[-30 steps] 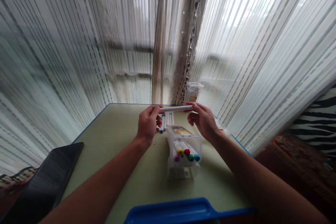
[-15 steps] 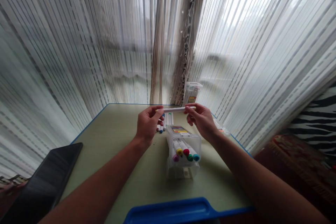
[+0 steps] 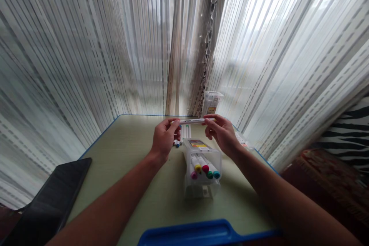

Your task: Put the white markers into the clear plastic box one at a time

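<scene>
Between my hands a white marker is held level above the table, one end in each hand. My left hand pinches its left end, where a bit of yellow shows. At its right end, my right hand grips with thumb and fingers. Below and nearer to me lies a clear plastic marker case, its open end facing me. Several white markers with coloured tips, such as the red-tipped marker, lie inside. Beyond the case, several loose markers rest on the table, partly behind my left hand.
A second clear case stands upright at the table's far edge. On the left lies a black tablet-like slab. The light green table has a blue rim and a blue tray at the front. Curtains hang behind.
The marker has turned a little in my fingers, so dark print now shows on its barrel. Both hands stay nearly in place; the whole view has shifted slightly.
</scene>
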{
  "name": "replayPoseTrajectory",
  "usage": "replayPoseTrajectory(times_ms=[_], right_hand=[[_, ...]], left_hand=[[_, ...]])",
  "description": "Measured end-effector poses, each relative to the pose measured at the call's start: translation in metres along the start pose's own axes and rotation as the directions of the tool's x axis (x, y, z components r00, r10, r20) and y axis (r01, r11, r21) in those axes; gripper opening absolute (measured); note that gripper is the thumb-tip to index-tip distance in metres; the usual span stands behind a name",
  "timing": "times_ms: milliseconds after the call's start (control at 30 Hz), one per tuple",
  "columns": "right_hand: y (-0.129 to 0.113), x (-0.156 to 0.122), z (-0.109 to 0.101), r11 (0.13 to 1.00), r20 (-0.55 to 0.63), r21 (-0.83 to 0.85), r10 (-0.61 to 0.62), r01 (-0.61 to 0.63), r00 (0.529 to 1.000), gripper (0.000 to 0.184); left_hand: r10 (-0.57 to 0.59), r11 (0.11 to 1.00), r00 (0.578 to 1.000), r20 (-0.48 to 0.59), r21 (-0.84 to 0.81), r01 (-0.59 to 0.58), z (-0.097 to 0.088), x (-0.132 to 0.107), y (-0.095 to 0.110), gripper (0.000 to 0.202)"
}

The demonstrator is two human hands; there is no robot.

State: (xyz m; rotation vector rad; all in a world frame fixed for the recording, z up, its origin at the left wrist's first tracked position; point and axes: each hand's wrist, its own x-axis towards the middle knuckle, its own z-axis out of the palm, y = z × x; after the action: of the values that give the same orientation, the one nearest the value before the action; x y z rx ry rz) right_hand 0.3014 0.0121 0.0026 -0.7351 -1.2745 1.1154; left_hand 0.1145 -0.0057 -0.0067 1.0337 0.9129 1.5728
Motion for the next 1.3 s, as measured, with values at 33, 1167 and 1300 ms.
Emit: replayPoseTrajectory(times_ms=[33,1167,1300], right_hand=[[0.0,0.0,0.0,1.0,-0.006,0.007,0.007,-0.007,1.0,0.029],[0.004,0.0032,-0.004,1.0,-0.061,-0.001,-0.003,0.003,0.998,0.032],[0.0059,0.0036,-0.0053,1.0,-0.04,-0.02,-0.022,0.022,0.999,0.03]], left_hand=[[-0.002,1.0,1.0,-0.001,-0.006,0.002,0.0002,-0.0002,0.0004,0.025],[0.074,0.997,0.996,-0.046,0.023,-0.073,-0.004,0.0038,-0.0021,0.026],[0.093,0.996,0.994,-0.063,0.022,-0.092,-0.0046,0.0051,0.0009,0.028]])
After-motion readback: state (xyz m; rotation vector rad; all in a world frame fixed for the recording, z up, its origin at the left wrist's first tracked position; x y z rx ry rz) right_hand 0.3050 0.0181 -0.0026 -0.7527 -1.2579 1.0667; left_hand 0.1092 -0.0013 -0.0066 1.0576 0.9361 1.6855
